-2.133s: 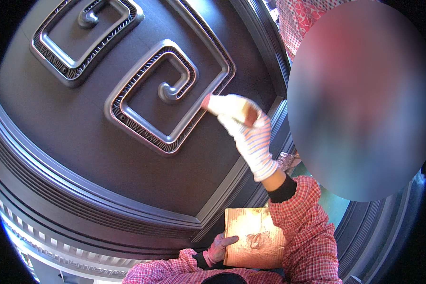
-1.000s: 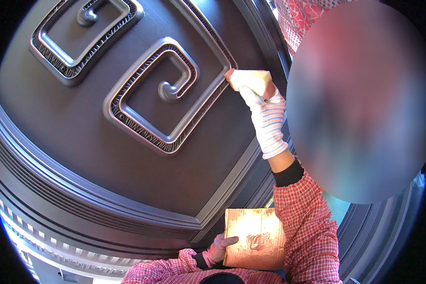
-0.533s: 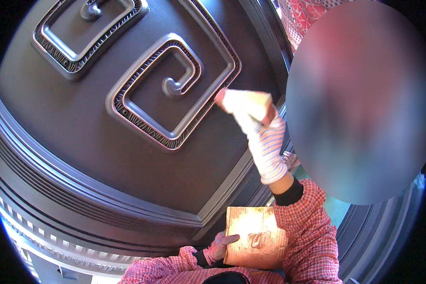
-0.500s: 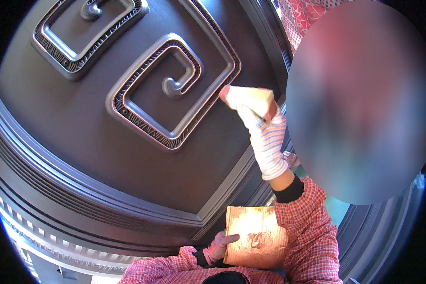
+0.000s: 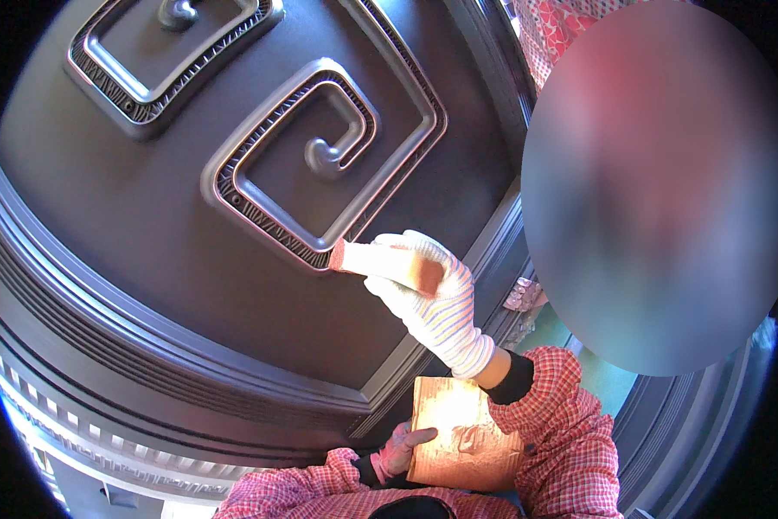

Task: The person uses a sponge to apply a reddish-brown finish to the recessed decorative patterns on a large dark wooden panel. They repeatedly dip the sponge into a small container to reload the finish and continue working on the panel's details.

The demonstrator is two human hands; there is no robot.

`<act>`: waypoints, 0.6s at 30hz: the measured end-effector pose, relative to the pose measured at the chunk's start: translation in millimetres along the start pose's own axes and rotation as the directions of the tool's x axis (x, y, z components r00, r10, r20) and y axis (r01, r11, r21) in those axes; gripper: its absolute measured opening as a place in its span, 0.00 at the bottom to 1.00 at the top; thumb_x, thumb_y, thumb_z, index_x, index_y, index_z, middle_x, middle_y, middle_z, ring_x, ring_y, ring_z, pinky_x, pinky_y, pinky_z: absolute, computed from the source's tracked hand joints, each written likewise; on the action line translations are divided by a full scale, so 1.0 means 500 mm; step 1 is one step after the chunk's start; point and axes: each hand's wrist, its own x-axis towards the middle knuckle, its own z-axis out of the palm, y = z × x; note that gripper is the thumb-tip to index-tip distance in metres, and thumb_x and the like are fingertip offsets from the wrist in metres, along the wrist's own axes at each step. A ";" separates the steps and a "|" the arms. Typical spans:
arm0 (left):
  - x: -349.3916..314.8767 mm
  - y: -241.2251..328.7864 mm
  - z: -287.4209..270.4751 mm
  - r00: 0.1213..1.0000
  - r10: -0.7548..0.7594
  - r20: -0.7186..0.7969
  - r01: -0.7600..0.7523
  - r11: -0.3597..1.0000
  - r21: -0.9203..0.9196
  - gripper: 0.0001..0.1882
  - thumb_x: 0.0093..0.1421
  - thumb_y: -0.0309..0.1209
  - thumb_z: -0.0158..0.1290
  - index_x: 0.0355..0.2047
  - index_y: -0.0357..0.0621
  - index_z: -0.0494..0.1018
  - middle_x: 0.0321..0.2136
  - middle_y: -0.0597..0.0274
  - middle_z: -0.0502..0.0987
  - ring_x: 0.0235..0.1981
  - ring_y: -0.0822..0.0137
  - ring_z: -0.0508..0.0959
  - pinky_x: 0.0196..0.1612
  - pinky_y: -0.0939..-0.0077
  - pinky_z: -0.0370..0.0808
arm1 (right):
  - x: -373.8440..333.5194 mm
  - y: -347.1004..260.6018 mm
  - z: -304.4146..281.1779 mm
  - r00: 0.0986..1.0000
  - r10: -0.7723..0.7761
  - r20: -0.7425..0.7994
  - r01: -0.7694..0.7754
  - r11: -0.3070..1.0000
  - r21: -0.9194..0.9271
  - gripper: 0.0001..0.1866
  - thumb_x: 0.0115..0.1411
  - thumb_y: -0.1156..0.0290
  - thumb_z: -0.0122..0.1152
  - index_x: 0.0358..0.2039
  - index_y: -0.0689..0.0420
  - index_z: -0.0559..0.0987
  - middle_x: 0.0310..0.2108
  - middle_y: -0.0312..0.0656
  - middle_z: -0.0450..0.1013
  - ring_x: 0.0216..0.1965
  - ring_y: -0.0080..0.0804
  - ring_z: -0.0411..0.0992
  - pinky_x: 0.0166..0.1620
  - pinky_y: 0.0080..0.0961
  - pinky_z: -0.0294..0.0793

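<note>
My right hand (image 5: pixel 432 290), in a striped knit glove, grips a pale block with copper-red ends (image 5: pixel 384 262); I cannot tell if it is a sponge or a brush. Its reddish tip meets the lower corner of a raised spiral moulding (image 5: pixel 272 232) on a dark panel (image 5: pixel 285 320). A copper line runs along parts of the moulding's edges. Low in the view, my left hand (image 5: pixel 399 450), stained pinkish, holds the left side of a cardboard sheet (image 5: pixel 458 432) with its thumb on top. Copper-coloured smears mark the sheet. My right sleeve covers its right edge.
Another spiral moulding (image 5: pixel 138 112) stands out at the upper left. Stepped dark frame mouldings (image 5: pixel 147 346) border the panel. A blurred oval (image 5: pixel 661 190) covers the right side, with red patterned cloth (image 5: pixel 549 35) above it.
My right hand has moved down and left with the block, from the moulding's right side to its lower corner. My left hand and the cardboard have stayed put.
</note>
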 end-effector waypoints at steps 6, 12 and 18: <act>-0.007 0.022 0.032 1.000 -0.003 0.014 0.003 1.000 0.016 0.24 0.57 0.26 0.49 0.54 0.30 0.62 0.48 0.49 0.71 0.47 0.56 0.74 0.53 0.61 0.69 | 0.063 -0.043 -0.029 0.984 0.026 -0.174 -0.036 0.998 -0.055 0.18 0.48 0.80 0.66 0.41 0.59 0.75 0.37 0.39 0.76 0.36 0.22 0.74 0.39 0.18 0.75; -0.011 0.027 0.036 1.000 -0.001 -0.010 0.002 0.999 0.055 0.24 0.57 0.27 0.49 0.53 0.30 0.63 0.47 0.50 0.72 0.47 0.57 0.74 0.53 0.62 0.69 | 0.056 -0.019 -0.008 0.976 0.084 -0.199 -0.097 0.994 -0.054 0.17 0.48 0.82 0.66 0.41 0.59 0.76 0.34 0.36 0.76 0.28 0.17 0.72 0.29 0.13 0.72; -0.006 0.021 0.032 1.000 0.010 0.022 -0.011 0.999 0.046 0.24 0.56 0.27 0.49 0.53 0.30 0.62 0.46 0.50 0.73 0.46 0.57 0.75 0.53 0.63 0.69 | -0.032 0.005 0.022 1.000 0.007 -0.023 -0.010 0.992 -0.127 0.22 0.44 0.79 0.69 0.42 0.59 0.74 0.38 0.38 0.74 0.38 0.22 0.72 0.43 0.21 0.72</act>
